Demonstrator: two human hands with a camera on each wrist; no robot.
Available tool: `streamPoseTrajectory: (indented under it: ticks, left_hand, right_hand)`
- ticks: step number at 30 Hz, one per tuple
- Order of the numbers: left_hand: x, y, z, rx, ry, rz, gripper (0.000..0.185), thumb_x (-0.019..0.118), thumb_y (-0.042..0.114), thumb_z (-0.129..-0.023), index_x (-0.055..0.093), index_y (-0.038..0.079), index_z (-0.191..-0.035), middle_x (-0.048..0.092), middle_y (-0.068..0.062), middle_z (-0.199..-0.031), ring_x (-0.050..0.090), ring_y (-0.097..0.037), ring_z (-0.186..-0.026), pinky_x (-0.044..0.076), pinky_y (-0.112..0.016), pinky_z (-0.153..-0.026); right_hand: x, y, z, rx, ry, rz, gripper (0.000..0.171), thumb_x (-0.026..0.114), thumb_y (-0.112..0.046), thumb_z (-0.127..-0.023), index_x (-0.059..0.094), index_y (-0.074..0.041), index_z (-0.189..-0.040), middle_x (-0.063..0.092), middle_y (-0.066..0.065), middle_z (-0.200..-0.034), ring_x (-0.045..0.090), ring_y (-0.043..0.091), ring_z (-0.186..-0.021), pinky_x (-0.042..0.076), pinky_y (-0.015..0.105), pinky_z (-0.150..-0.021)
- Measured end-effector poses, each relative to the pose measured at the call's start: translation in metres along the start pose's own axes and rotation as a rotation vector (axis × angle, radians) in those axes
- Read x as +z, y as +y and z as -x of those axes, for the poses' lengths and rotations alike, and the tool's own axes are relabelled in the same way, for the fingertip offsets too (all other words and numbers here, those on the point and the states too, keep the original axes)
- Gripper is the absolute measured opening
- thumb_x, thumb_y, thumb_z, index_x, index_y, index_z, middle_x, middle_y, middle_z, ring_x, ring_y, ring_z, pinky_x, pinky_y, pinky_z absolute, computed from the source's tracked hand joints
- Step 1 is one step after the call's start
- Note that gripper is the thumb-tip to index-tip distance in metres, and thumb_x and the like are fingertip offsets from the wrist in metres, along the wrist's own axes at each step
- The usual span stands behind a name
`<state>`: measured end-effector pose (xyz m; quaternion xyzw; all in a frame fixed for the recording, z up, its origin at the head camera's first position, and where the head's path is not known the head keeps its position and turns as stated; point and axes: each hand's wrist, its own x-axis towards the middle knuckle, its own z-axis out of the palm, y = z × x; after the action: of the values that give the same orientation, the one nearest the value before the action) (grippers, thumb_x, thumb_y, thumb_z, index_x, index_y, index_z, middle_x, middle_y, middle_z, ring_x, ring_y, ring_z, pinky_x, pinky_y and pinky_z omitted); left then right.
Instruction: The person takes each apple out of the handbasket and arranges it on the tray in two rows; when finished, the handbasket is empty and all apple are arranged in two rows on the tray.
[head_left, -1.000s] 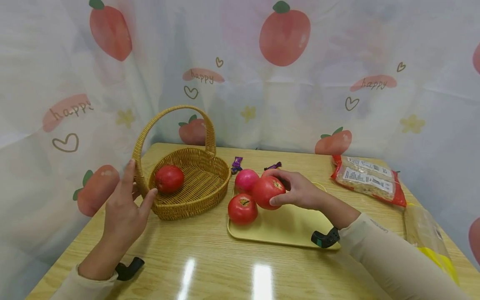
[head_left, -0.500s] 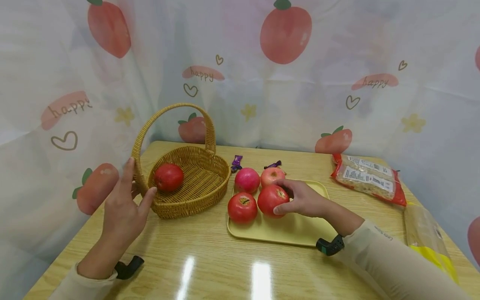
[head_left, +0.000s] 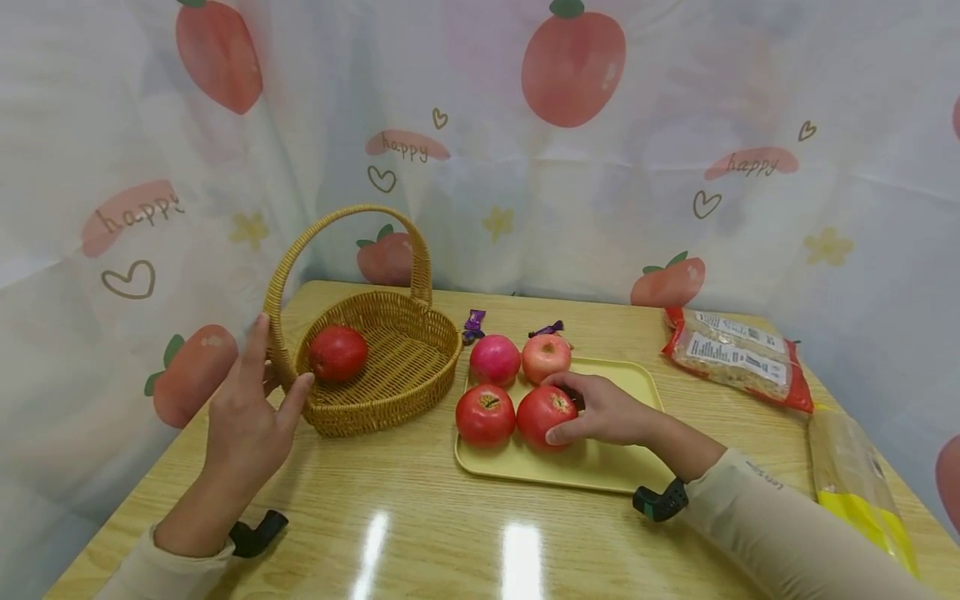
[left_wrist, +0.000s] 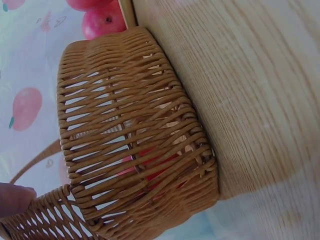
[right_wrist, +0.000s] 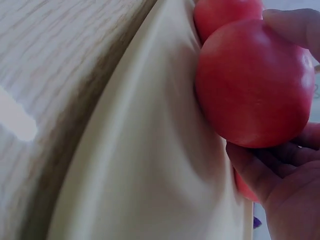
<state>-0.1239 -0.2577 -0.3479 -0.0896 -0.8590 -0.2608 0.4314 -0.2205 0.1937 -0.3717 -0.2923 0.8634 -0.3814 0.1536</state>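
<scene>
My right hand (head_left: 607, 410) pinches a red tomato (head_left: 542, 417) between thumb and fingers, low over the yellow tray (head_left: 600, 467). Right beside it on the tray sits another tomato (head_left: 483, 421). Behind these two are a deep pink round fruit (head_left: 495, 360) and a paler pink-red one (head_left: 546, 358). With thumb and fingers about the base of its handle, my left hand (head_left: 251, 425) holds the wicker basket (head_left: 390, 412) at its left side. One red fruit (head_left: 339, 354) lies inside the basket and shows through the weave in the left wrist view.
Small purple-wrapped sweets (head_left: 474, 323) lie behind the tray. A red-edged clear food packet (head_left: 738, 358) rests at the right back, with a yellow-and-clear bag (head_left: 858, 475) nearer me. A printed curtain (head_left: 480, 208) stands behind and beside the wooden table (head_left: 360, 517).
My right hand has moved the tomato down and slightly right, to the tray's front beside the other tomato, uncovering the paler fruit behind. My left hand and the basket have stayed in place.
</scene>
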Motion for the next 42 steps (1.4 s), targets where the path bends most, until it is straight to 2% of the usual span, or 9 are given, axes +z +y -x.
streamPoseTrajectory:
  ticks: [9,17,21,22,27,28,29,36,42]
  left_hand:
    - [0.001,-0.002,0.0,0.024,0.011,0.0,0.099,0.085,-0.001,-0.08,0.031,0.011,-0.163,0.062,-0.029,-0.113,0.071,-0.045,-0.09,0.027,0.008,-0.093]
    - [0.0,-0.002,0.0,0.03,0.011,-0.002,0.1,0.085,-0.001,-0.081,0.03,0.012,-0.164,0.062,-0.03,-0.112,0.072,-0.044,-0.09,0.027,0.008,-0.093]
    - [0.0,-0.002,0.0,0.025,0.008,-0.002,0.1,0.085,0.0,-0.081,0.031,0.012,-0.164,0.062,-0.029,-0.112,0.072,-0.045,-0.09,0.028,0.007,-0.093]
    - [0.0,-0.002,0.0,0.027,0.008,-0.001,0.1,0.085,-0.001,-0.081,0.031,0.012,-0.164,0.062,-0.029,-0.113,0.072,-0.045,-0.09,0.034,0.005,-0.093]
    - [0.0,-0.001,0.0,0.03,0.008,0.006,0.099,0.085,-0.002,-0.08,0.032,0.011,-0.163,0.063,-0.029,-0.113,0.072,-0.046,-0.09,0.037,0.004,-0.094]
    - [0.0,-0.001,-0.001,0.031,0.008,0.007,0.099,0.085,-0.003,-0.08,0.032,0.011,-0.163,0.063,-0.029,-0.113,0.072,-0.046,-0.09,0.037,0.004,-0.094]
    - [0.0,-0.001,0.0,0.03,0.007,0.008,0.1,0.085,-0.003,-0.08,0.031,0.011,-0.163,0.062,-0.029,-0.114,0.072,-0.046,-0.091,0.03,0.007,-0.093]
    - [0.0,-0.001,0.0,0.026,0.007,0.006,0.1,0.086,-0.001,-0.081,0.031,0.012,-0.163,0.063,-0.03,-0.115,0.073,-0.046,-0.091,0.028,0.007,-0.092]
    - [0.0,-0.001,0.0,0.026,0.006,0.003,0.101,0.086,-0.001,-0.081,0.031,0.012,-0.164,0.063,-0.03,-0.115,0.072,-0.046,-0.092,0.026,0.008,-0.092]
  right_hand:
    - [-0.003,-0.001,0.0,-0.026,-0.023,-0.013,0.062,0.082,-0.037,-0.086,0.058,-0.014,-0.138,0.066,0.003,-0.126,0.063,0.022,-0.115,0.059,0.033,-0.092]
    - [-0.006,-0.004,0.001,-0.019,-0.03,-0.022,0.073,0.081,-0.038,-0.087,0.053,-0.007,-0.146,0.064,0.005,-0.135,0.06,0.026,-0.123,0.058,0.035,-0.098]
    - [-0.008,-0.006,0.0,-0.027,-0.026,-0.029,0.077,0.081,-0.039,-0.087,0.051,-0.005,-0.148,0.063,0.005,-0.139,0.059,0.027,-0.129,0.055,0.039,-0.105]
    - [-0.009,-0.007,0.0,-0.028,-0.026,-0.031,0.078,0.081,-0.039,-0.087,0.05,-0.004,-0.149,0.062,0.005,-0.14,0.059,0.027,-0.13,0.054,0.041,-0.107]
    - [-0.009,-0.009,-0.001,-0.035,-0.028,-0.05,0.084,0.082,-0.039,-0.086,0.045,-0.004,-0.153,0.058,0.011,-0.148,0.055,0.03,-0.137,0.048,0.05,-0.114]
    - [-0.009,-0.009,-0.002,-0.041,-0.028,-0.053,0.085,0.082,-0.039,-0.086,0.044,-0.004,-0.153,0.056,0.012,-0.15,0.054,0.031,-0.139,0.047,0.052,-0.115]
    - [-0.01,-0.01,-0.002,-0.047,-0.027,-0.055,0.086,0.082,-0.04,-0.087,0.043,-0.003,-0.154,0.055,0.014,-0.152,0.053,0.032,-0.141,0.045,0.054,-0.117]
    - [-0.012,-0.016,-0.008,-0.075,-0.026,-0.068,0.09,0.08,-0.041,-0.087,0.039,-0.003,-0.157,0.049,0.016,-0.158,0.047,0.036,-0.145,0.041,0.059,-0.119]
    - [-0.012,-0.027,-0.018,-0.133,-0.035,-0.086,0.086,0.079,-0.037,-0.088,0.04,-0.001,-0.156,0.051,0.017,-0.155,0.048,0.038,-0.145,0.04,0.058,-0.12]
